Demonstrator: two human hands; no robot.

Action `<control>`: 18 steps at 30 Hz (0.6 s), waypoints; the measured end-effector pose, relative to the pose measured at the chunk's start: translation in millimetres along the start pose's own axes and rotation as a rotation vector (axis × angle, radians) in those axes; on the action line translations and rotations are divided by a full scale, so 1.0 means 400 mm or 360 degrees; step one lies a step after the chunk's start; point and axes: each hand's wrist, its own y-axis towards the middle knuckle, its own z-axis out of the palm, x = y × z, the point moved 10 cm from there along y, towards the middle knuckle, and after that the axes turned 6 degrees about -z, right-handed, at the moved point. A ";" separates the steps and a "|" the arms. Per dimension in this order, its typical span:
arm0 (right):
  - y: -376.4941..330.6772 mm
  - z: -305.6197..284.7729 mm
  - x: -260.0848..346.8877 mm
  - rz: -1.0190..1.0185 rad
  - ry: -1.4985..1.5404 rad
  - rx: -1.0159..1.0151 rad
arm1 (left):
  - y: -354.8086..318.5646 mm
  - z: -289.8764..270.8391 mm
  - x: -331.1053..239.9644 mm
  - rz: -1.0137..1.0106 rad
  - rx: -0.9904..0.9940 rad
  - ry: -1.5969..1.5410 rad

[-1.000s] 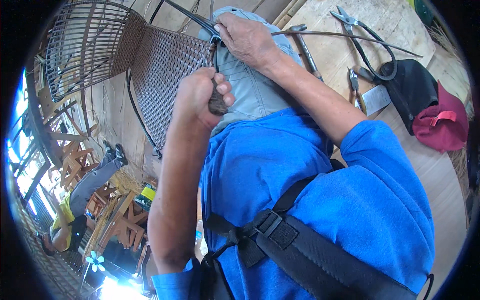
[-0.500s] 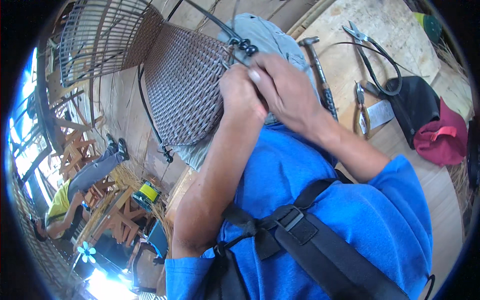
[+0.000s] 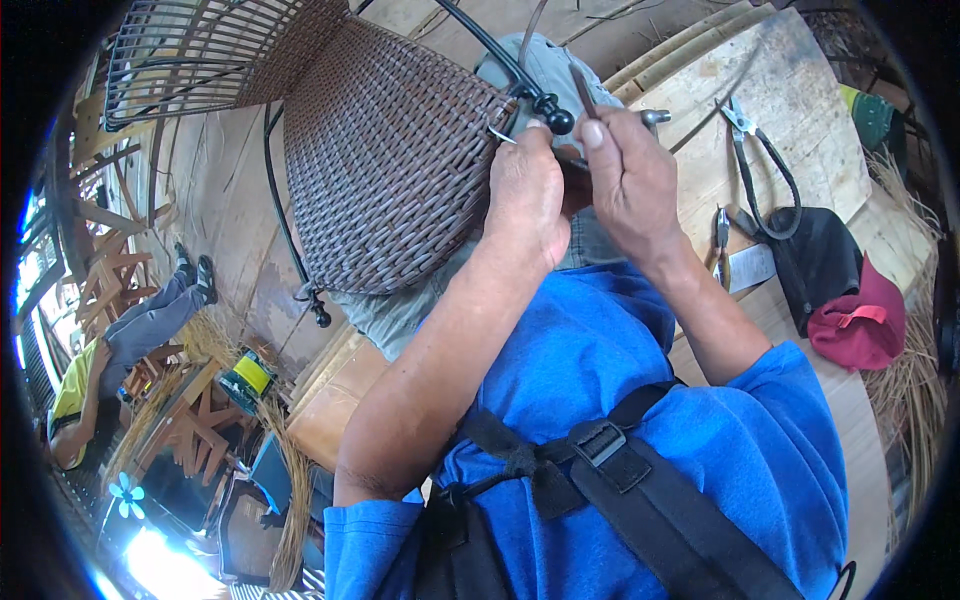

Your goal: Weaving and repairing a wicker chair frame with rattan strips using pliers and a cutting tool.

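Note:
A brown woven wicker panel (image 3: 395, 165) on a black metal frame lies over my lap. Black ball finials (image 3: 553, 114) cap the frame at its near right corner. Against that corner my left hand (image 3: 527, 190) is closed, its fingertips mostly hidden. A thin pale curved piece (image 3: 502, 134) juts out between it and the weave; I cannot tell whether the fingers hold it. Just right of the finials, my right hand (image 3: 635, 180) pinches a dark brown flat strip (image 3: 581, 92) between thumb and fingers, its end pointing up.
On the wooden board to the right lie a hammer (image 3: 655, 117), mostly hidden by my right hand, long-handled cutters (image 3: 740, 120), pliers (image 3: 722, 245), a black pouch (image 3: 815, 260) and a dark red cap (image 3: 860, 320). A person (image 3: 90, 390) sits at far left beside wooden frames.
My right hand has drawn apart from my left, and the strip in it now shows clearly. My left hand stays at the wicker corner. The whole view has shifted somewhat.

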 end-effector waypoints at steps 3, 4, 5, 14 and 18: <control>-0.020 0.057 0.089 -0.0110 -0.0216 0.0286 | 0.043 -0.060 0.027 -0.0058 0.0219 -0.0031; -0.025 0.064 0.107 -0.0128 -0.0136 0.0195 | 0.040 -0.059 0.035 -0.0183 0.0481 -0.0223; -0.027 0.077 0.128 -0.0120 -0.0097 0.0229 | 0.025 -0.055 0.027 -0.0292 0.0735 -0.0417; -0.042 0.128 0.159 -0.0036 0.0279 0.0286 | -0.025 -0.122 -0.039 -0.0250 0.0434 0.0401; -0.010 0.108 0.068 0.0378 0.0051 0.0699 | -0.039 -0.124 -0.057 -0.0569 0.0176 0.0686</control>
